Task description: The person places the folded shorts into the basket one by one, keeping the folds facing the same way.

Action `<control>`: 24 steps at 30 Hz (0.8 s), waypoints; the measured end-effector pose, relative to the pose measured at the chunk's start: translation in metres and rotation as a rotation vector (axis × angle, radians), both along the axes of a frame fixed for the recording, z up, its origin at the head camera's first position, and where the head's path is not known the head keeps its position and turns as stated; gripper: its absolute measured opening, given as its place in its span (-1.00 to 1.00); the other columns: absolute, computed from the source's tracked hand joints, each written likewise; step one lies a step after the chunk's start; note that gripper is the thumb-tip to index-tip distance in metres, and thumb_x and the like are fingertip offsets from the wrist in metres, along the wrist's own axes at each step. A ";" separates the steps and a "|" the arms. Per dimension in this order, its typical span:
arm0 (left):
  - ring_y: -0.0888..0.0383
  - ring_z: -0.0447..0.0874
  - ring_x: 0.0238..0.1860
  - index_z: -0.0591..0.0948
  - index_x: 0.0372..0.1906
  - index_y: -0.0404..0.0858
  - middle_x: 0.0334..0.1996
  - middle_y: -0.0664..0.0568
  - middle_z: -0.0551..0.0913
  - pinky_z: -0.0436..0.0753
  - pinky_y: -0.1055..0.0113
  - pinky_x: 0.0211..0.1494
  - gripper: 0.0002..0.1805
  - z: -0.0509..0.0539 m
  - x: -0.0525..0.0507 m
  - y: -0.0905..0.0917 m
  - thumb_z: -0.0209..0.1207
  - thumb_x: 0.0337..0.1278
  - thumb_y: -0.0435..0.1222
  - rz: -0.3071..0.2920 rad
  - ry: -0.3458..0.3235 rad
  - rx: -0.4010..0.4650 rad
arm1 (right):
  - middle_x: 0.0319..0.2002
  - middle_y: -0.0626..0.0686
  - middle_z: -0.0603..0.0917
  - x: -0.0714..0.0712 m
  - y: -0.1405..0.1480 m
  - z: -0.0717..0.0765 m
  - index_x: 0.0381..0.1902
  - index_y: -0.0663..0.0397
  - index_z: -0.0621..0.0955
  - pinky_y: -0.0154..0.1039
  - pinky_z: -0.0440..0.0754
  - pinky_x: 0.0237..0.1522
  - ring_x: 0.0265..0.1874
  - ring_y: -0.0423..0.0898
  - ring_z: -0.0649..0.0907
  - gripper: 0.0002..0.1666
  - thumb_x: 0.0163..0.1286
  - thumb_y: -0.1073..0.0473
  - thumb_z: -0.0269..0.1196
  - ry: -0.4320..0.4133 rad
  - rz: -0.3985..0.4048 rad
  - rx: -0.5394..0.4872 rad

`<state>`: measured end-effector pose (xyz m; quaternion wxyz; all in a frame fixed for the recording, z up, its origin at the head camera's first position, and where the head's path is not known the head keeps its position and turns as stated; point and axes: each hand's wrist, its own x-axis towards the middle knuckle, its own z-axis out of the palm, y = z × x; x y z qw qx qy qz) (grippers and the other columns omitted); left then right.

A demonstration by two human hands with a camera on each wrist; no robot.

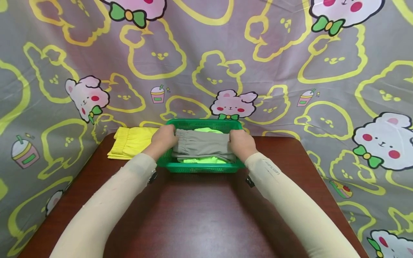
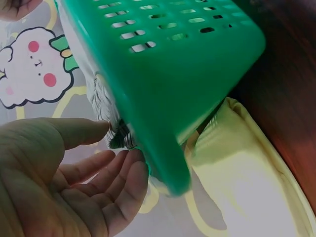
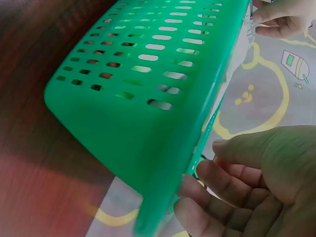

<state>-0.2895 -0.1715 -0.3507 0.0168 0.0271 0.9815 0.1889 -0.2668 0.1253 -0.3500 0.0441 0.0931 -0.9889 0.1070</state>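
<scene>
Head view: a folded grey fabric garment with a gathered waistband (image 1: 206,144) lies lengthwise in a green rectangular basket of perforated plastic (image 1: 201,167). Bright lime-green fabric (image 1: 204,160) shows beneath the grey garment, along both its far and near sides. The basket stands at the middle of the far edge of the dark red-brown worktop (image 1: 206,218). A folded yellow fabric garment with an elastic waistband (image 1: 130,141) lies left of the basket, at the far left corner of the worktop.

The left hand (image 1: 164,138) is at the left end of the grey garment. In the left wrist view, its thumb and fingers are curled with a narrow gap between them; the end of the grey waistband sits in this gap, pinched, and the fingertips lie close against the basket rim.

The right hand (image 1: 242,142) is at the right end of the grey garment. In the right wrist view, its fingers are curled beside the basket rim, with the thumb tip slightly apart from the forefinger. The rim hides the garment there; whether this hand has hold of it cannot be determined.
</scene>
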 end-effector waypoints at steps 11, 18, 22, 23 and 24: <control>0.01 0.53 -0.30 0.65 -0.03 -0.33 -0.13 -0.14 0.67 0.59 0.07 -0.13 -0.74 0.000 0.012 -0.021 0.16 0.37 -0.23 -0.086 0.040 0.085 | -0.71 -0.05 0.41 0.005 0.008 -0.007 -0.58 0.01 0.54 -0.18 0.40 -0.60 -0.62 -0.07 0.51 -0.63 0.47 0.11 0.23 0.015 0.056 -0.035; -0.14 0.64 0.06 0.64 0.14 -0.36 0.05 -0.20 0.69 0.61 -0.10 0.16 -0.63 -0.009 0.018 -0.035 0.18 0.42 -0.19 -0.150 0.083 0.120 | -0.62 -0.05 0.58 0.011 0.010 -0.005 -0.45 0.01 0.63 -0.17 0.46 -0.56 -0.58 -0.09 0.55 -0.74 0.48 0.08 0.27 0.033 0.103 -0.064; -0.12 0.65 0.07 0.66 0.12 -0.31 0.03 -0.15 0.70 0.60 -0.09 0.15 -0.65 -0.011 0.021 -0.044 0.19 0.42 -0.18 -0.166 0.115 0.139 | -0.58 -0.07 0.61 0.014 0.012 -0.006 -0.38 0.00 0.66 -0.18 0.48 -0.53 -0.57 -0.09 0.56 -0.78 0.47 0.06 0.28 0.044 0.116 -0.070; -0.13 0.65 0.07 0.66 0.12 -0.31 0.03 -0.16 0.70 0.60 -0.09 0.16 -0.65 -0.011 0.022 -0.046 0.19 0.42 -0.17 -0.170 0.124 0.141 | -0.58 -0.07 0.62 0.015 0.013 -0.006 -0.37 -0.01 0.66 -0.17 0.49 -0.52 -0.57 -0.10 0.56 -0.79 0.47 0.05 0.28 0.047 0.117 -0.076; -0.13 0.64 0.08 0.66 0.11 -0.31 0.03 -0.16 0.70 0.59 -0.10 0.17 -0.66 -0.011 0.023 -0.049 0.19 0.42 -0.17 -0.173 0.134 0.144 | -0.57 -0.07 0.61 0.016 0.013 -0.005 -0.36 -0.01 0.66 -0.17 0.49 -0.52 -0.57 -0.10 0.56 -0.79 0.47 0.05 0.29 0.048 0.118 -0.079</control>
